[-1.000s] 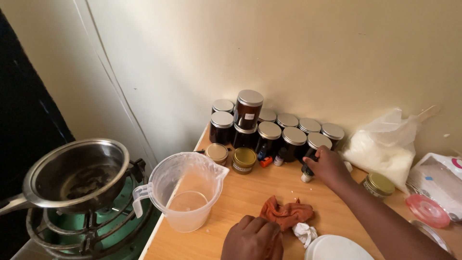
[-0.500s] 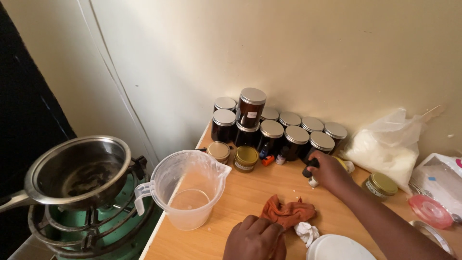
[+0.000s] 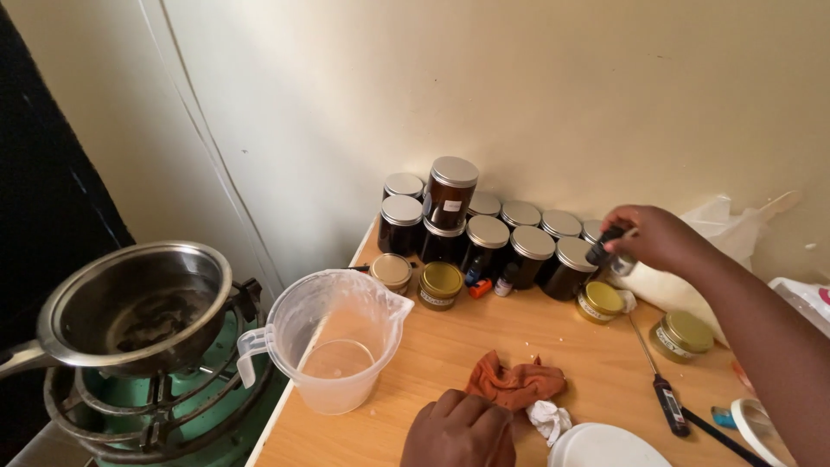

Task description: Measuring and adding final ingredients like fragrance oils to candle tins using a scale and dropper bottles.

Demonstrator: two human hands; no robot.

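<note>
The right hand (image 3: 653, 238), at two o'clock, pinches what looks like a small dark bottle (image 3: 603, 246) above the dark jars (image 3: 532, 251); lift it straight, clear of their lids. The left hand (image 3: 458, 430) lies fisted beside the orange cloth (image 3: 516, 383).

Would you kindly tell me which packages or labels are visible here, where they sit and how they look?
Dark jars: stacked by the wall, round, silver lids, one with a small white label.
Gold-lidded tins: in front of them, low, round.
White bag: right of the jars, plastic, crumpled.
Right hand: holds a small dark bottle.
</note>
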